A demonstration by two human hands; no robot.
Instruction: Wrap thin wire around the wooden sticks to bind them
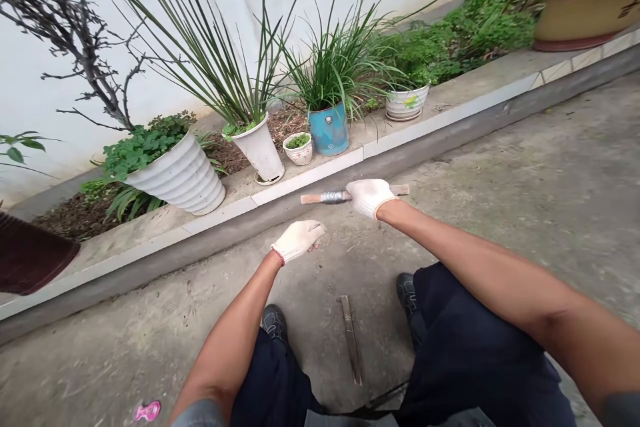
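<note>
Both of my hands wear white knit gloves. My right hand (369,196) is closed around a short wooden-handled tool (327,197), held level in front of me, with grey tape wrapped on the shaft just left of the glove. My left hand (299,239) hovers lower and to the left, fingers loosely curled, holding nothing that I can see. A flat dark metal strip (351,339) lies on the concrete between my two black shoes. I am crouched, knees apart, in dark trousers.
A raised tiled ledge (320,173) runs across ahead, bearing a ribbed white pot (177,173), a tall white pot (261,149), a small bowl pot (299,149), a blue pot (329,128) and a patterned pot (407,101). A pink object (147,410) lies at lower left.
</note>
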